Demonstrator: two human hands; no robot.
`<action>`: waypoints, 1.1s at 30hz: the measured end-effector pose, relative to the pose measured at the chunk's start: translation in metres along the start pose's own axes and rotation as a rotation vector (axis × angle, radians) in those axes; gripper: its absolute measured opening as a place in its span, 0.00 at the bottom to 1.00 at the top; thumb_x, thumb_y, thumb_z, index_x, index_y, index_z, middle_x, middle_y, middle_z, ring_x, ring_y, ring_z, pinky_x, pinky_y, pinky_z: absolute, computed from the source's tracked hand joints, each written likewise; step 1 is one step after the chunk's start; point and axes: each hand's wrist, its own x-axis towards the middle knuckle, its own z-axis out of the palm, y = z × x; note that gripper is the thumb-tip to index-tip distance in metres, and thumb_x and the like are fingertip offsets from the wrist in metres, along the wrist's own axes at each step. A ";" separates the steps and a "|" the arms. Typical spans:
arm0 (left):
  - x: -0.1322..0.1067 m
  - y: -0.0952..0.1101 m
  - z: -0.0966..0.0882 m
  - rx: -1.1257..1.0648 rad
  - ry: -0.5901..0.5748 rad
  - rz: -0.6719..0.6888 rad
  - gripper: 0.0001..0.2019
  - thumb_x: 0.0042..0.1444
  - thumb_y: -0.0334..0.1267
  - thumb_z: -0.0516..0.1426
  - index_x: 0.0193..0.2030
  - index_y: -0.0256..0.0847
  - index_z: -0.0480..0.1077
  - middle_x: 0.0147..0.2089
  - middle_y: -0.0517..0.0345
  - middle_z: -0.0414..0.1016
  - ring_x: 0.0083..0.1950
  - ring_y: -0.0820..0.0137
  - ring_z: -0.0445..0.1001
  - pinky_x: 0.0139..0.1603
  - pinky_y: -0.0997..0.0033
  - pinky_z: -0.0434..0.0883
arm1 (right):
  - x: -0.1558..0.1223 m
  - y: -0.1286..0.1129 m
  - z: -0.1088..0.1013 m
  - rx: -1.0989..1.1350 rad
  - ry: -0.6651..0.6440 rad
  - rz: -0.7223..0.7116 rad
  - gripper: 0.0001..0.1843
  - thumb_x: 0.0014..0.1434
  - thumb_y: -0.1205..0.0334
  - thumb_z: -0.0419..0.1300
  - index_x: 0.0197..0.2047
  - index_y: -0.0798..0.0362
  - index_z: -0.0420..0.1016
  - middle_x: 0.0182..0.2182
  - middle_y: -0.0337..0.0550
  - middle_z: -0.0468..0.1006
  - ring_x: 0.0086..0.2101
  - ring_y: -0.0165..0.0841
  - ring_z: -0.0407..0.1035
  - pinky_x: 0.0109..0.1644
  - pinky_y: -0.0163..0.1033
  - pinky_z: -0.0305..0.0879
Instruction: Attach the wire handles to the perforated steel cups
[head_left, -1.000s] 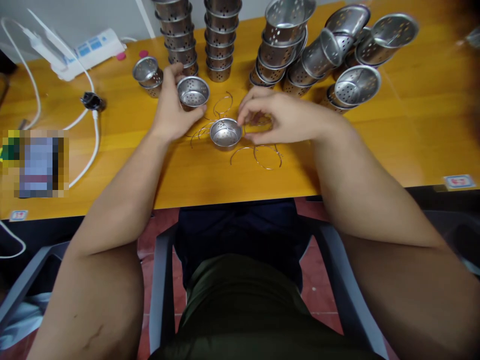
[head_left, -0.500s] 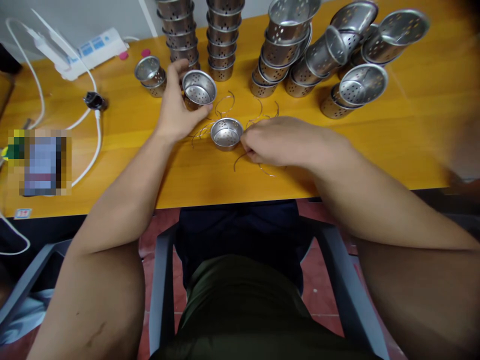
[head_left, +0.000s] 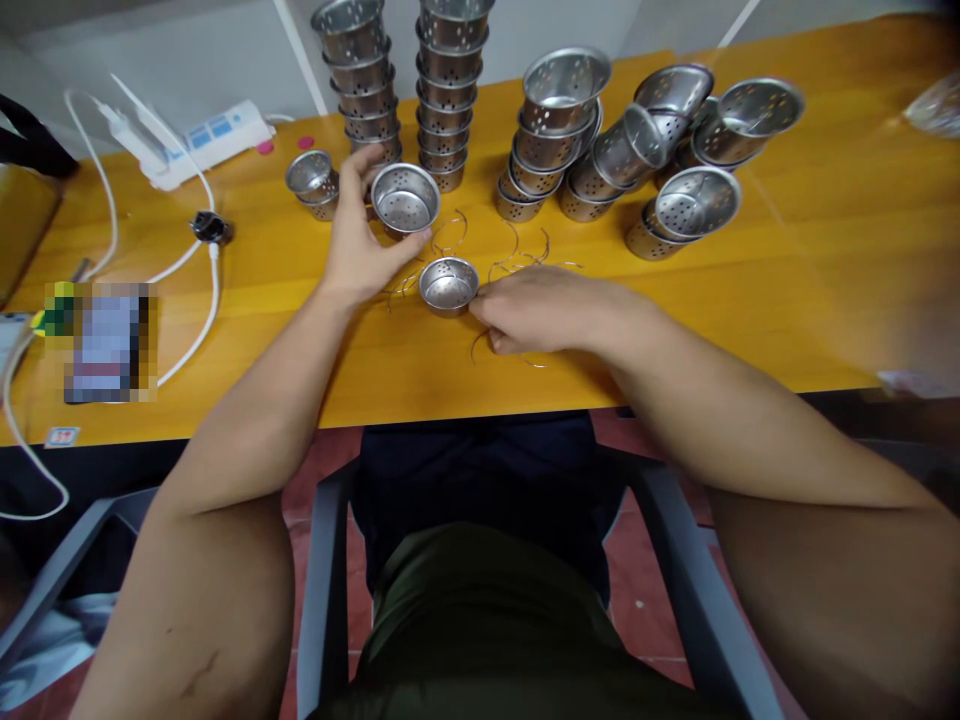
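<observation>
Left hand (head_left: 357, 240): half-open, holding round silver-steel cup (head_left: 406, 200)
Right hand (head_left: 531, 308): newly curled beside shallow silver-steel bowl (head_left: 448, 287); perhaps pinches, I cannot tell

Perf'd steel cup (head_left: 406, 200) in my L hand (head_left: 358, 232), mouth up. Shallow steel dish (head_left: 448, 287), also upright, just by my R hand (head_left: 532, 308). Thin bent wires (head_left: 465, 232) scattered around dish.
</observation>
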 end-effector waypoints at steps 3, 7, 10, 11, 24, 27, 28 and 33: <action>0.001 -0.006 0.000 -0.072 0.027 -0.056 0.50 0.56 0.67 0.83 0.82 0.69 0.72 0.86 0.48 0.79 0.91 0.34 0.72 0.89 0.23 0.76 | -0.003 0.008 -0.006 0.074 -0.026 -0.048 0.12 0.71 0.69 0.73 0.39 0.46 0.76 0.33 0.38 0.82 0.32 0.39 0.70 0.40 0.46 0.55; 0.001 -0.029 -0.003 -0.167 0.043 0.012 0.51 0.55 0.68 0.83 0.82 0.72 0.72 0.86 0.52 0.79 0.91 0.32 0.71 0.87 0.18 0.78 | -0.007 0.044 -0.005 0.485 0.172 -0.339 0.15 0.71 0.68 0.68 0.36 0.46 0.66 0.30 0.32 0.69 0.30 0.34 0.62 0.39 0.44 0.56; 0.001 -0.048 -0.004 -0.228 0.027 0.105 0.52 0.53 0.65 0.84 0.83 0.76 0.71 0.84 0.55 0.80 0.90 0.31 0.73 0.84 0.14 0.79 | -0.007 0.064 0.001 0.648 0.451 -0.359 0.12 0.71 0.68 0.67 0.37 0.47 0.71 0.30 0.34 0.69 0.31 0.34 0.62 0.37 0.45 0.55; 0.000 -0.052 -0.003 -0.238 0.026 0.133 0.53 0.54 0.64 0.85 0.84 0.77 0.71 0.84 0.56 0.81 0.89 0.31 0.74 0.82 0.14 0.80 | -0.006 0.068 0.003 0.674 0.535 -0.322 0.11 0.71 0.68 0.68 0.38 0.47 0.73 0.31 0.35 0.70 0.31 0.35 0.62 0.37 0.46 0.55; -0.002 -0.061 0.014 -0.144 0.216 0.314 0.45 0.65 0.73 0.88 0.72 0.57 0.73 0.69 0.53 0.81 0.74 0.46 0.80 0.80 0.36 0.80 | 0.030 0.081 0.022 0.849 1.073 -0.190 0.36 0.86 0.30 0.78 0.34 0.42 0.74 0.27 0.41 0.74 0.28 0.39 0.63 0.36 0.52 0.61; -0.002 -0.060 0.028 -0.229 0.162 0.364 0.53 0.59 0.82 0.87 0.75 0.58 0.70 0.69 0.53 0.83 0.70 0.47 0.81 0.73 0.38 0.82 | 0.032 0.073 0.023 0.801 1.065 -0.214 0.38 0.87 0.25 0.77 0.35 0.43 0.74 0.28 0.40 0.73 0.29 0.38 0.61 0.38 0.52 0.61; -0.001 -0.058 0.033 -0.283 0.164 0.406 0.57 0.56 0.86 0.87 0.76 0.59 0.69 0.68 0.53 0.83 0.67 0.47 0.83 0.69 0.39 0.82 | 0.032 0.069 0.023 0.786 1.061 -0.221 0.39 0.87 0.25 0.76 0.35 0.43 0.73 0.28 0.40 0.72 0.29 0.38 0.60 0.39 0.52 0.60; -0.005 -0.037 0.049 -0.359 0.237 0.427 0.61 0.51 0.96 0.79 0.78 0.63 0.71 0.66 0.49 0.85 0.61 0.41 0.88 0.61 0.36 0.86 | 0.033 0.062 0.024 0.751 1.103 -0.199 0.37 0.86 0.22 0.75 0.37 0.41 0.76 0.30 0.41 0.72 0.30 0.41 0.59 0.40 0.54 0.61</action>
